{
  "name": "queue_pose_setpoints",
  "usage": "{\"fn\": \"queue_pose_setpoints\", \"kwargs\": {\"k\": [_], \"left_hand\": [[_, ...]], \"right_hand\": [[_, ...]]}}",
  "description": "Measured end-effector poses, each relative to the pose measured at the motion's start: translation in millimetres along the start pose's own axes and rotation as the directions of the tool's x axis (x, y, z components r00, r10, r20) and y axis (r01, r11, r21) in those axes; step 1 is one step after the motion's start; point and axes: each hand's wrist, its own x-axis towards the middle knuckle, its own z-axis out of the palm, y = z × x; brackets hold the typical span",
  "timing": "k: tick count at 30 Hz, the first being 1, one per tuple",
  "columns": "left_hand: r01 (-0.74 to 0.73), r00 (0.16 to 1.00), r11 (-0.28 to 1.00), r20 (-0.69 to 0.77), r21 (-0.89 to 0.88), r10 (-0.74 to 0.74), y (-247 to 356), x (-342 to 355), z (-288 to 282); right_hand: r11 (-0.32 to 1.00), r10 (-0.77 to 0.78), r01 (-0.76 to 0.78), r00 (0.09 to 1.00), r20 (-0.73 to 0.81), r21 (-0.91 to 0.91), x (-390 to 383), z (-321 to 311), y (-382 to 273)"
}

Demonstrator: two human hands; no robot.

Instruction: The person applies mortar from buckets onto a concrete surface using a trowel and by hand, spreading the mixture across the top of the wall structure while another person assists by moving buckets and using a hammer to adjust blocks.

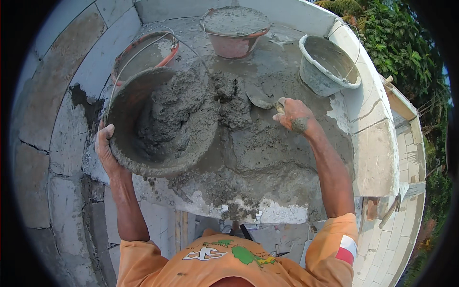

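Observation:
My left hand (106, 143) grips the lower left rim of a large bucket (128, 103), which is tipped on its side with its mouth towards me. Thick grey mortar (179, 119) fills much of it and spills over its right side onto the slab. In my right hand (294, 115) is the handle of a trowel (259, 98), its blade resting by a wet mortar heap (236, 105) just right of the bucket. A blob of mortar sticks to my right wrist. The fingers of my left hand are partly hidden behind the rim.
A mortar-smeared slab (282, 191) lies before me between pale block walls (67, 129). Beyond stand a red-rimmed bucket (169, 56), a reddish bucket full of mortar (234, 45) and a grey bucket (321, 79) with a wire handle. Green trees (399, 48) grow past the right wall.

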Motion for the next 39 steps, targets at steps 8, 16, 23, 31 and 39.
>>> {"fn": "queue_pose_setpoints", "kwargs": {"k": [8,16,23,31,39], "left_hand": [[0.061,0.994,0.987,-0.078,-0.148,-0.073,-4.3,12.5,-35.9],[0.198,0.974,0.956,-0.066,-0.219,-0.217,-9.2,20.1,-51.3],[0.168,0.969,0.983,-0.17,-0.074,-0.179,-11.0,15.0,-79.8],[0.172,0.969,0.985,-0.177,-0.018,-0.172,0.2,10.2,-68.0],[-0.11,0.962,0.993,-0.249,0.038,0.116,-9.4,-22.3,-95.3]], "right_hand": [[0.943,-0.238,0.276,0.95,0.203,-0.188,-26.3,18.9,-55.7],[0.897,-0.242,0.295,0.951,0.192,-0.331,-106.4,15.3,-40.7],[0.815,-0.089,0.201,0.97,0.225,-0.544,-164.5,1.3,-33.1],[0.876,-0.124,0.141,0.99,0.067,-0.462,-164.5,28.1,-69.8],[0.901,-0.156,0.151,0.988,0.019,-0.406,-138.6,35.2,-70.5]]}}
